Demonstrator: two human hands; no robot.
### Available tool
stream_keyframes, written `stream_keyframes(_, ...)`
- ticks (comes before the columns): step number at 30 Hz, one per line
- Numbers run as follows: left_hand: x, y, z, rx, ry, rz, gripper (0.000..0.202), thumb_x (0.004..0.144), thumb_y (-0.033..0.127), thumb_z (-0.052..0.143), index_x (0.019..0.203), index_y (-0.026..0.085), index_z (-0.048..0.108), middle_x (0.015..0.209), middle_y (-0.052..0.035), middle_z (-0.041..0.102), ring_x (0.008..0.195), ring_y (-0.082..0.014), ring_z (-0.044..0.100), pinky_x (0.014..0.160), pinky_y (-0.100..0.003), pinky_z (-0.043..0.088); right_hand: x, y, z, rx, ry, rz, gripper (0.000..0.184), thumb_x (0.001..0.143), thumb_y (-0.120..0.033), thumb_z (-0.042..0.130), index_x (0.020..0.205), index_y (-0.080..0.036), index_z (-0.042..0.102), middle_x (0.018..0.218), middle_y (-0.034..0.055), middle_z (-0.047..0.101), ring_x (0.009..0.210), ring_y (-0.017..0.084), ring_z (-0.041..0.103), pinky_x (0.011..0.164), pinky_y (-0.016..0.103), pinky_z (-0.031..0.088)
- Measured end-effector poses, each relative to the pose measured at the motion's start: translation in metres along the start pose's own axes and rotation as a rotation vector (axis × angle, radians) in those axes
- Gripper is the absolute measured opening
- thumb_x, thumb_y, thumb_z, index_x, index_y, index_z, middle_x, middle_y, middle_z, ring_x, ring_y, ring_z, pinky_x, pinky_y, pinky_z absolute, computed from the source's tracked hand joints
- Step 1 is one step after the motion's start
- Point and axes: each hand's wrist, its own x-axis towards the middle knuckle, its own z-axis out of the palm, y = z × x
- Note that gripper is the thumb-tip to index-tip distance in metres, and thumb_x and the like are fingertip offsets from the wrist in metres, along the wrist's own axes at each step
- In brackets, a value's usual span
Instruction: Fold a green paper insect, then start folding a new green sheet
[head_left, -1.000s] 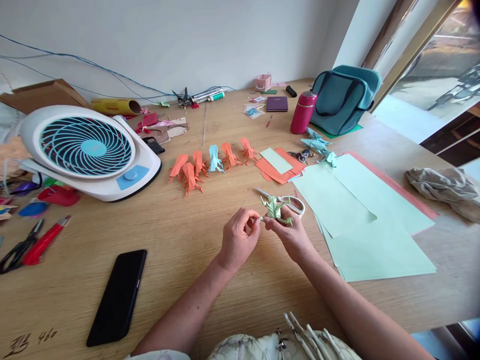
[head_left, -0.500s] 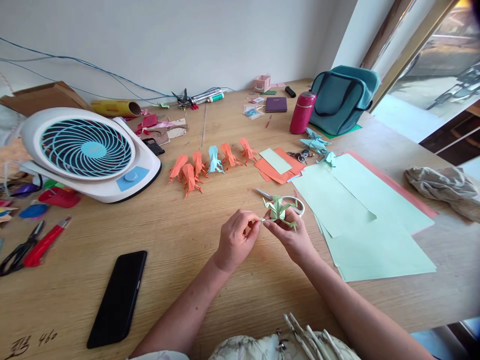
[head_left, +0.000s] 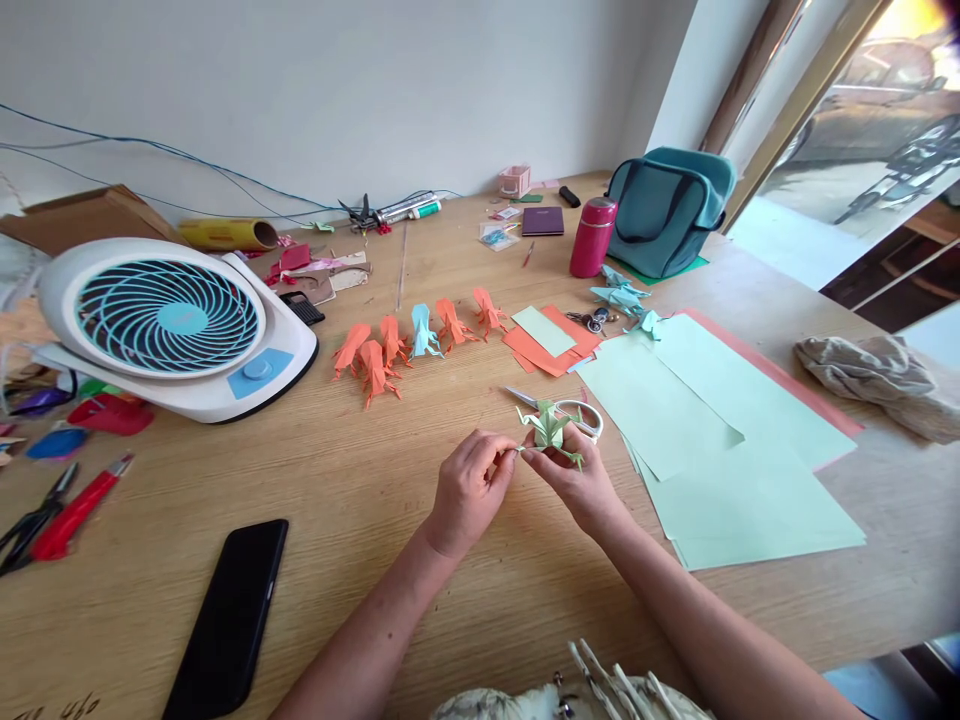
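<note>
A pale green origami figure (head_left: 550,428) with several thin folded legs is held above the table. My right hand (head_left: 581,483) grips its body from the right, fingers partly hidden behind the paper. With thumb and forefinger my left hand (head_left: 474,487) pinches the tip of a leg on the figure's left side. Just behind the figure lie white-handled scissors (head_left: 592,423), partly covered by it and my right hand. Beyond them stand several orange origami figures (head_left: 373,370) and a light blue one (head_left: 424,332).
Green paper sheets (head_left: 757,510) lie at right, beside orange paper (head_left: 555,355) and keys (head_left: 596,320). A pink flask (head_left: 593,238) and teal bag (head_left: 667,215) stand behind. At left are a fan (head_left: 180,330), black phone (head_left: 229,615) and red cutter (head_left: 79,510).
The camera view has shifted slightly, so the table's things appear a little lower and further left. Both hands keep their hold on the green figure, with little visible change.
</note>
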Motion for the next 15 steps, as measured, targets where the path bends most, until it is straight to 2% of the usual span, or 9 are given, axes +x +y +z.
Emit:
stream_keyframes(3,0.0001,-0.0010,-0.0006,0.009,0.008,-0.004,0.012,0.093,0.010,0.057,0.096,0.020,0.062,0.084,-0.0015,0.068,0.068,-0.0102,0.060,0.061,-0.021,0.050,0.0004,0.0008,-0.0007,0.026,-0.012,0.040,0.028,0.075,-0.042,0.080,0.080,-0.022,0.061,0.079,-0.0006,0.060,0.073,0.015,0.055,0.070,0.028,0.048)
stream_keyframes(6,0.0004,-0.0015,-0.0008,-0.021,0.034,-0.042,0.010,0.092,0.011,0.058,0.096,0.020,0.061,0.082,-0.0006,0.066,0.067,-0.0097,0.060,0.059,-0.019,0.050,0.0005,0.0015,-0.0018,0.045,-0.016,0.020,0.026,0.075,-0.040,0.080,0.080,-0.022,0.062,0.082,-0.0004,0.061,0.076,0.015,0.056,0.071,0.028,0.049)
stream_keyframes(10,0.0010,-0.0015,-0.0026,-0.075,0.039,-0.017,0.012,0.091,0.009,0.059,0.096,0.020,0.061,0.084,-0.0004,0.066,0.067,-0.0087,0.059,0.058,-0.019,0.049,-0.0008,0.0007,-0.0030,0.025,-0.022,-0.036,0.022,0.077,-0.039,0.079,0.081,-0.023,0.064,0.097,0.0016,0.063,0.087,0.016,0.060,0.080,0.029,0.052)
stream_keyframes(12,0.0011,-0.0018,-0.0042,-0.071,0.027,0.015,0.012,0.091,0.008,0.059,0.095,0.020,0.060,0.084,-0.0009,0.066,0.068,-0.0092,0.060,0.058,-0.019,0.049,-0.0018,0.0004,-0.0037,0.001,-0.038,-0.052,0.022,0.078,-0.039,0.078,0.091,-0.025,0.067,0.105,0.0023,0.063,0.091,0.017,0.061,0.083,0.030,0.054)
stream_keyframes(15,0.0008,-0.0031,-0.0061,-0.034,0.010,0.068,0.013,0.091,0.008,0.058,0.095,0.020,0.060,0.085,-0.0022,0.067,0.073,-0.0110,0.062,0.062,-0.020,0.050,-0.0031,0.0002,-0.0043,0.001,-0.056,-0.062,0.031,0.079,-0.038,0.077,0.107,-0.028,0.066,0.100,0.0016,0.063,0.092,0.017,0.062,0.084,0.031,0.054)
